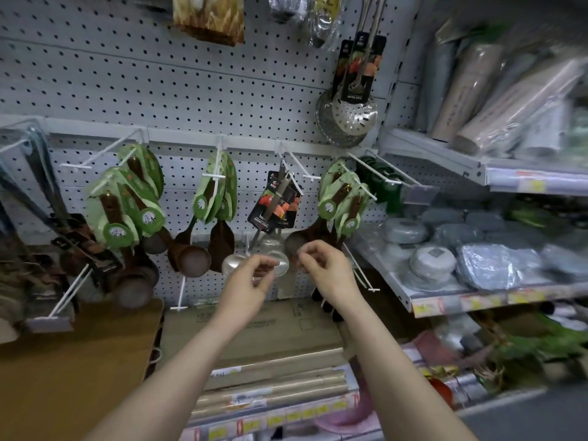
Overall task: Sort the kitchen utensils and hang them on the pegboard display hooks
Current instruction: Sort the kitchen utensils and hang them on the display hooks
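Pegboard [191, 90], centre hook [300, 165]: steel ladles [270, 253] hang there, crowded between green-carded wooden spoons [216, 192]. Likely risk is a nudge to the bowls that swings the ladles into their neighbours or slides them off the hook's open end. Left hand [251, 275] and right hand [324, 265] are both half-curled, just in front of the ladle bowls; cannot tell whether either touches or grips anything.

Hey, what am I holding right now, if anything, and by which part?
It cannot be told. The left hand's curled fingertips overlap a hanging steel ladle's bowl. The right hand's fingers curl beside it, with nothing plainly in them.
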The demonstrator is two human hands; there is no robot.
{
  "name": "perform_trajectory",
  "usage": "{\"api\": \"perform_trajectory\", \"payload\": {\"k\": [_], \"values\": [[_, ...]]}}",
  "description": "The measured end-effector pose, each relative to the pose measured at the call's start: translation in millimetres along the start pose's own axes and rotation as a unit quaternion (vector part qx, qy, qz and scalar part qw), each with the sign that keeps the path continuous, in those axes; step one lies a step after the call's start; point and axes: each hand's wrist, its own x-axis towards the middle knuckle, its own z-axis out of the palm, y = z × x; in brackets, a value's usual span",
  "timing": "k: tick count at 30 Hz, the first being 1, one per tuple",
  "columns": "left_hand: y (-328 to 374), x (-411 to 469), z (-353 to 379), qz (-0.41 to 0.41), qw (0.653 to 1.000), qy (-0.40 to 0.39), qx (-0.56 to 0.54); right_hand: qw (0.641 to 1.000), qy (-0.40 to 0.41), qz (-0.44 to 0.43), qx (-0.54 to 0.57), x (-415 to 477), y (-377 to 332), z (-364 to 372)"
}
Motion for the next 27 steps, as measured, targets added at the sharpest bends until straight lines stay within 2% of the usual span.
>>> {"api": "perform_trajectory", "payload": {"k": [9,22,27], "values": [[22.2,-39.2,8.6,0.006,0.999,-0.014,0.051,0.995,-0.048,-0.035,-0.084,-38.6,2.7,-24.6],[76.8,-109.8,81.2,0.014,0.979,0.130,0.155,0.964,-0.134,-0.177,-0.147,-94.9,33.9,-112.4],[108.1,-146.4,117.6,0.006,0.973,0.166,0.162,0.956,-0.134,-0.225,-0.128,-113.9,47.0,-148.6]]}}
